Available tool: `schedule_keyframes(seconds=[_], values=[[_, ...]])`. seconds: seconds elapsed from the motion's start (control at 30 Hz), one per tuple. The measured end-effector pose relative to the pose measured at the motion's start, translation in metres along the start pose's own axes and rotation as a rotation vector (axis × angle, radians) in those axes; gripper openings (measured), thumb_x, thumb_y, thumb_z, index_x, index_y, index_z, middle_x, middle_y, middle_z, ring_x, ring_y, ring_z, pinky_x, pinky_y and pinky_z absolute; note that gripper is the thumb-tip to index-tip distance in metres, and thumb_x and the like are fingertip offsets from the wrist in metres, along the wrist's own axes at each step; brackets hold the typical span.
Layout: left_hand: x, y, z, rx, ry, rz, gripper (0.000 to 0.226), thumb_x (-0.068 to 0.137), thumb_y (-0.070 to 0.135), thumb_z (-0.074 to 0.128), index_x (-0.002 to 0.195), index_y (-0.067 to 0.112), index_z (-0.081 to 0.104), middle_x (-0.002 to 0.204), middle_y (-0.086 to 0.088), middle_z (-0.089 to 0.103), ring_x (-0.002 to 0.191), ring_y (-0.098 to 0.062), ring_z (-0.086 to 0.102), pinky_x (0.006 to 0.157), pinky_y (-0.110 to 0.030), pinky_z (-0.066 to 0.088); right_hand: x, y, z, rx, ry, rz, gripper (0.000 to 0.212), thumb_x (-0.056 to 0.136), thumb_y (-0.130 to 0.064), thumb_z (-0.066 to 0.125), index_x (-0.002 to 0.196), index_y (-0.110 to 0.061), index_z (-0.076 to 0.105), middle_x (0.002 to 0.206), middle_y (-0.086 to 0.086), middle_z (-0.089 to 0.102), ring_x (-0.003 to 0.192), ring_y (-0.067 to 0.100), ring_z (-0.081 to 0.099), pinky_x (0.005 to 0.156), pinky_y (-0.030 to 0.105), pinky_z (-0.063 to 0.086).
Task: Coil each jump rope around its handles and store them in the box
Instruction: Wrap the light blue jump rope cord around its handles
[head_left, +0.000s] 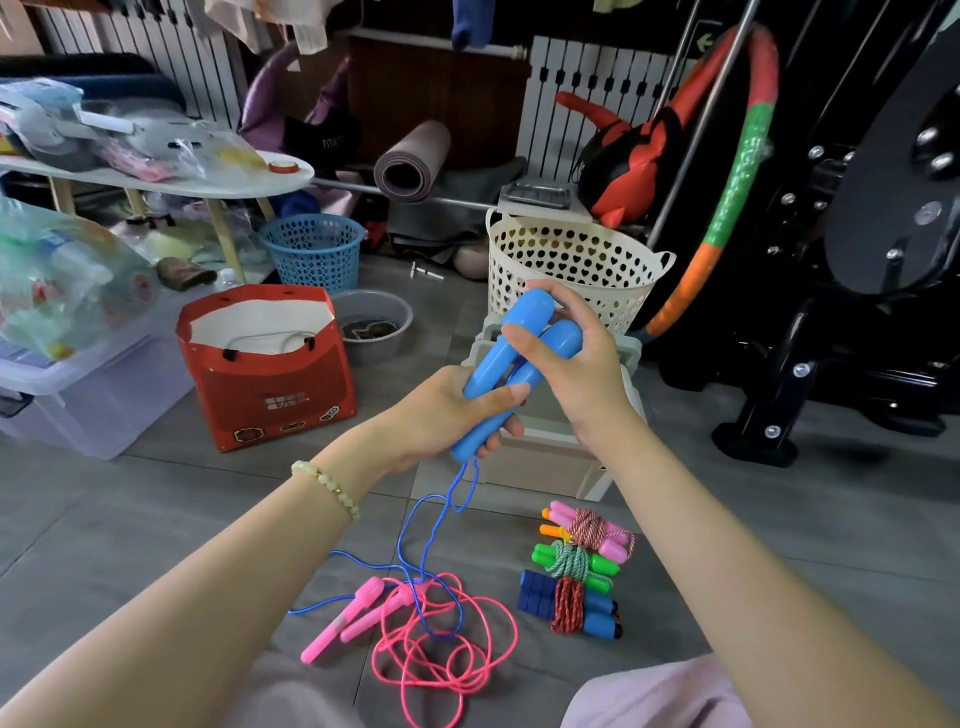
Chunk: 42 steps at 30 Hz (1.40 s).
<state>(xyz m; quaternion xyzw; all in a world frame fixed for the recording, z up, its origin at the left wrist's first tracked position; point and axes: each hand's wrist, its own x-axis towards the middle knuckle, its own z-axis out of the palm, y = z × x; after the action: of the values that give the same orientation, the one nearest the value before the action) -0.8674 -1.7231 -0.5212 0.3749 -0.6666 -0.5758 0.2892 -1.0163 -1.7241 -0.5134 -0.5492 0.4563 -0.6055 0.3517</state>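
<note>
The left hand (441, 410) is wrapped around the lower half of a pair of blue jump rope handles (498, 358), thumb laid across the front. The right hand (576, 364) closes on their rounded upper ends, with fingers curled over the top and the thumb pressed on the nearer handle. The two handles lie side by side, tilted and touching. A pale bead bracelet (327, 486) sits on the left wrist. From the bottom of the handles the blue cord (415, 525) hangs uncoiled to the grey tiled floor and trails across a loose pink jump rope (467, 649), whose tangled cord and two pink handles lie between the forearms. Just to the right, three ropes already wound around their handles lie in a row: a pink-handled one (592, 530), a green one (571, 561) and a dark blue one (571, 605). Right behind the hands stands a pale plastic storage box (545, 457), its inside hidden by them. Beyond it is a white basket (571, 260) with heart-shaped holes. To the left stand a red paper bag (270, 374), a grey basin (374, 322) and a blue basket (314, 249).
</note>
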Motion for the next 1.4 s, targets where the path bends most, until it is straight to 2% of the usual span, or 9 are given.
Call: schedule_keyframes(seconds=[0.1,0.17,0.3,0.47,0.63,0.77,0.93,1.17,1.4], values=[[0.002,-0.001,0.0,-0.054,0.025,-0.006,0.023,0.096,0.028,0.052,0.087,0.008,0.058,0.069,-0.003,0.06,0.048,-0.009,0.052,0.05,-0.019,0.046,-0.002,0.013,-0.002,0.212,-0.271,0.248,0.061,0.084,-0.046,0.061,0.135,-0.019,0.041,0.101,0.019,0.055,0.077,0.02,0.061,0.068,0.027,0.051],[0.005,-0.002,-0.002,-0.153,0.05,-0.018,0.028,0.095,0.031,0.051,0.083,0.008,0.058,0.069,-0.008,0.056,0.047,-0.011,0.05,0.05,-0.019,0.045,-0.01,0.021,-0.001,0.262,-0.502,0.418,0.067,0.083,-0.066,0.044,0.122,-0.011,0.05,0.086,0.012,0.049,0.069,0.016,0.056,0.074,0.028,0.048],[0.01,-0.006,-0.01,-0.424,0.095,-0.089,0.026,0.096,0.032,0.049,0.093,0.006,0.054,0.063,0.0,0.052,0.044,-0.008,0.045,0.044,-0.017,0.042,-0.019,0.031,-0.004,0.294,-0.549,0.612,0.051,0.088,-0.061,0.032,0.094,-0.017,0.057,0.076,-0.002,0.06,0.066,0.011,0.057,0.078,0.029,0.044],[0.014,-0.011,-0.014,-0.514,0.161,-0.112,0.027,0.097,0.03,0.05,0.105,0.004,0.05,0.059,0.004,0.051,0.044,-0.005,0.044,0.043,-0.014,0.04,-0.019,0.036,-0.003,-0.377,-0.465,0.296,0.018,0.097,-0.021,0.049,0.11,-0.008,0.05,0.078,0.001,0.06,0.057,0.0,0.046,0.059,0.02,0.036],[0.018,-0.015,-0.025,-0.56,0.341,-0.138,0.024,0.096,0.032,0.051,0.096,0.008,0.054,0.057,0.006,0.053,0.04,-0.002,0.044,0.04,-0.013,0.039,-0.022,0.031,-0.005,-0.818,-0.463,0.059,0.015,0.097,-0.027,0.047,0.091,-0.016,0.053,0.064,-0.003,0.047,0.062,0.018,0.045,0.06,0.035,0.033],[0.017,-0.019,-0.045,-0.658,0.371,-0.174,0.024,0.097,0.033,0.05,0.09,0.01,0.053,0.054,0.007,0.052,0.038,0.0,0.042,0.038,-0.01,0.037,-0.023,0.012,-0.007,-1.164,-0.464,-0.089,0.02,0.1,-0.031,0.039,0.111,-0.019,0.05,0.074,0.0,0.055,0.075,0.027,0.052,0.06,0.034,0.029],[0.011,-0.027,-0.043,-0.193,0.274,-0.242,0.025,0.096,0.033,0.052,0.09,0.009,0.058,0.065,0.0,0.051,0.039,-0.003,0.042,0.037,-0.014,0.037,-0.022,-0.002,-0.02,-0.948,-0.338,-0.274,0.015,0.095,-0.033,0.051,0.095,-0.023,0.061,0.059,-0.01,0.05,0.058,0.009,0.046,0.057,0.027,0.034],[0.007,-0.028,-0.025,0.128,-0.125,-0.287,0.024,0.095,0.034,0.055,0.088,0.011,0.058,0.066,0.001,0.053,0.044,-0.007,0.043,0.042,-0.018,0.039,-0.013,0.006,-0.039,-0.627,-0.241,-0.125,0.009,0.086,-0.022,0.067,0.077,-0.024,0.067,0.058,-0.024,0.059,0.056,-0.001,0.051,0.056,0.012,0.034],[0.01,-0.017,-0.006,0.541,-0.264,-0.216,0.031,0.092,0.037,0.058,0.089,0.007,0.064,0.063,-0.001,0.054,0.042,-0.012,0.047,0.041,-0.02,0.043,-0.015,0.006,-0.03,-0.708,-0.339,-0.138,0.007,0.08,-0.026,0.072,0.075,-0.022,0.072,0.068,-0.009,0.067,0.068,0.011,0.058,0.064,0.026,0.043]])
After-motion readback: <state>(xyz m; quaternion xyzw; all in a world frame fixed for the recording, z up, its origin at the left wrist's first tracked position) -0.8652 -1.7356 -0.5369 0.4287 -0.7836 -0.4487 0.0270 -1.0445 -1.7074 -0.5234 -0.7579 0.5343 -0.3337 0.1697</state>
